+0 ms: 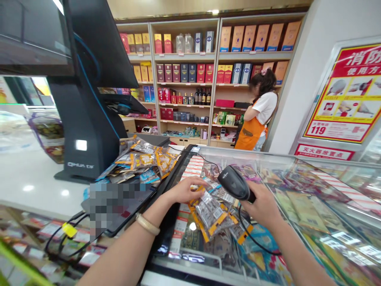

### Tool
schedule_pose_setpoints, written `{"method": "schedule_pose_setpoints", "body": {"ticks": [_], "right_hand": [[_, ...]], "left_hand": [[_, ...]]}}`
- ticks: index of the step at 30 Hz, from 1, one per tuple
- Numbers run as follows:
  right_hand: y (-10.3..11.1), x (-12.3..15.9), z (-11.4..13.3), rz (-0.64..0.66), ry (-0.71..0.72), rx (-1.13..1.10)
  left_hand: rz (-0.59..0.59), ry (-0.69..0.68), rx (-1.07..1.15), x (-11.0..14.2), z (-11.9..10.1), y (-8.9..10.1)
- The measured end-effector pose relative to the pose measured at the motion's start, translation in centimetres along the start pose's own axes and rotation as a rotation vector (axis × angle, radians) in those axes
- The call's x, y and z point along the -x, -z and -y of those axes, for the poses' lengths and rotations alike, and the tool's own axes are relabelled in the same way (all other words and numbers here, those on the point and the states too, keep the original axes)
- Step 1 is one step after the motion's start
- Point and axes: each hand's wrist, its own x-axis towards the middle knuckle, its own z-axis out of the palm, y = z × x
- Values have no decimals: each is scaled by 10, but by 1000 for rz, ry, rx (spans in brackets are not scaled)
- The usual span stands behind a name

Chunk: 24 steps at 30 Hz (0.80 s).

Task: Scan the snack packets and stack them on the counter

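Note:
A black barcode scanner (pixel 235 183) is gripped by its handle in my right hand (pixel 262 202), its head angled up to the left. Its cable (pixel 253 240) loops below the hand. My left hand (pixel 185 191) pinches the top corner of a clear snack packet (pixel 210 210) with orange edges and a white label. More small packets (pixel 242 230) lie under and beside it on the glass counter top (pixel 205 260). My left wrist wears a pale bracelet (pixel 147 223). The scanner is above and to the right of the held packet, apart from it.
To the left, a heap of snack packets (pixel 145 159) sits by the black register stand (pixel 86 119). A dark flat device (pixel 127 210) lies in front. Packaged goods (pixel 306 206) show inside the glass case. A person in an orange apron (pixel 251 133) stands by the back shelves (pixel 184 57).

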Motion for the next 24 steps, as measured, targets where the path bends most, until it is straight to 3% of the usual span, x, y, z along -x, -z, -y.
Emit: {"method": "schedule_pose_setpoints", "body": {"ticks": [5, 10, 13, 17, 20, 24], "right_hand": [[-2, 0, 0, 16, 2, 8], [-1, -1, 1, 22, -36, 15], [-2, -2, 2, 37, -38, 16], [-4, -2, 4, 22, -2, 1], [-3, -3, 7, 4, 9, -15], [-2, -6, 11, 19, 5, -43]], "left_hand": [[-284, 69, -289, -2, 8, 6], [-479, 219, -700, 5, -3, 49], [-461, 404, -973, 19, -9, 84], [-330, 611, -1148, 39, -7, 116], [-266, 614, -1201, 46, -5, 124], [-205, 593, -1289, 42, -9, 121]]}}
